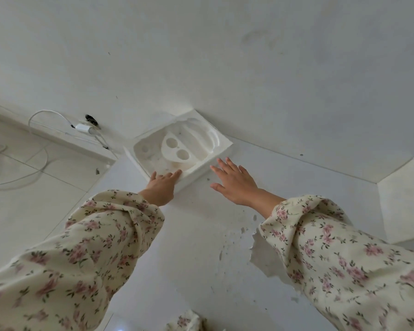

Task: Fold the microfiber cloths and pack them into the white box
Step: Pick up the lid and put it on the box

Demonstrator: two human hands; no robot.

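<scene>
Nearest you, along the bottom of the frame, your floral sleeves (81, 247) run up from both lower corners over the white table (191, 225); a ragged white scrap (258, 256) pokes out from under the right one, with small flecks beside it, and I cannot tell whether it is cloth or paper; further up, near the middle, your left hand (161, 185) lies with straight fingers on the near corner of the white box (221, 142), holding nothing; your right hand (234, 182) is spread wide, palm down, just beside the box's near right side and seemingly not touching it; the box sits cornerwise at the centre of the frame, close against the wall (201, 56), and its moulded inside with two round hollows has no cloth in it; the only likely cloth (402, 201) is a flat white square at the right edge of the frame, well apart from both hands; beyond, in the upper left, a charger (84, 127) and its cable (41, 113) lie at the foot of the wall; by my reading you are at the very start, fetching the box, with no folding or packing done; next you would need to take the box by both sides and draw it toward you, then reach right for the cloth.
</scene>
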